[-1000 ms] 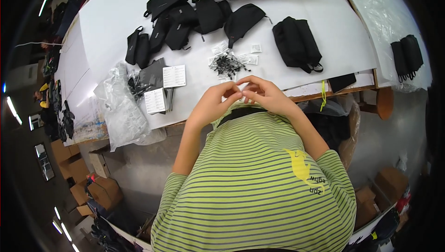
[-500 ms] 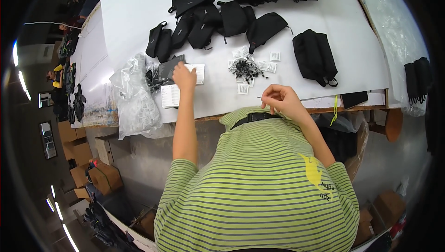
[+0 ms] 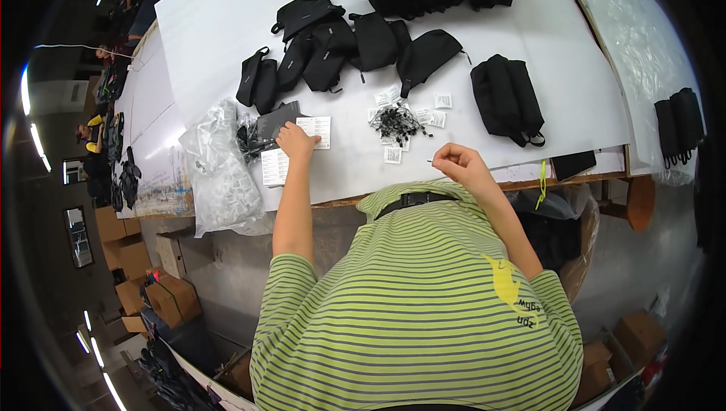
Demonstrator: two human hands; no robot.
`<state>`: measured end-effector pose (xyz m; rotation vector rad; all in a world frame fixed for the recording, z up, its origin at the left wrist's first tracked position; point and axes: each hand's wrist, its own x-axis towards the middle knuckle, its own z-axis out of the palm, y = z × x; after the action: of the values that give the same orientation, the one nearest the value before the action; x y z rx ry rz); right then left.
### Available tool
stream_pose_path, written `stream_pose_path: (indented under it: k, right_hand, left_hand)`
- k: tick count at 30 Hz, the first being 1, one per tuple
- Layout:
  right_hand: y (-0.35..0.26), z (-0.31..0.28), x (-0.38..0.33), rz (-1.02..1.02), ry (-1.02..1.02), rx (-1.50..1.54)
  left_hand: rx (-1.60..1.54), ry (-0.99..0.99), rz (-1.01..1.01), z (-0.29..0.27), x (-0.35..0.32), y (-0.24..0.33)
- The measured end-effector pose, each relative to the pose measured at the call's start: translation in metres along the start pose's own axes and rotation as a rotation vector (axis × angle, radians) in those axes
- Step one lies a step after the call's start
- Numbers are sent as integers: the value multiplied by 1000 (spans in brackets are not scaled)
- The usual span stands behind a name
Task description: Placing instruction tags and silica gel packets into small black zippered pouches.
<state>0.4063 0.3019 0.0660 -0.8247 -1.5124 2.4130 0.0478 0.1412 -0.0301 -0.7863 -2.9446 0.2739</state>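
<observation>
Touching the white cards point(image 3: 324, 127) at near left with the left hand point(image 3: 296, 141), no telling if clamped tho. Pinching a thin dark piece point(image 3: 430, 160) in the right hand point(image 3: 463, 166), by the near edge of the surface point(image 3: 355, 176). Gone from hands-together a second ago to handling stuff separately.

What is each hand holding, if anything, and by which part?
The right hand pinches a thin dark piece; one end pokes out, the gripped part is hidden. The left hand touches the cards; whether it grips one cannot be told.
</observation>
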Motion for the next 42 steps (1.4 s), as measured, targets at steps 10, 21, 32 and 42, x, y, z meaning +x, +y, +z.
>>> stream_pose_path:
  k: [10, 21, 32, 42]
  right_hand:
    - [-4, 3, -5, 23, -9, 10]
    - [-27, 22, -11, -292, 314, -180]
    - [-44, 34, -21, -507, 455, -570]
    - [-42, 35, -18, -588, 511, -679]
  left_hand:
    - [-83, 52, 175, 0, 9, -5]
    - [-1479, -610, 437, -169, -122, 102]
    - [-1689, -496, 354, -178, -158, 119]
    - [-1527, -261, 473, -187, -159, 127]
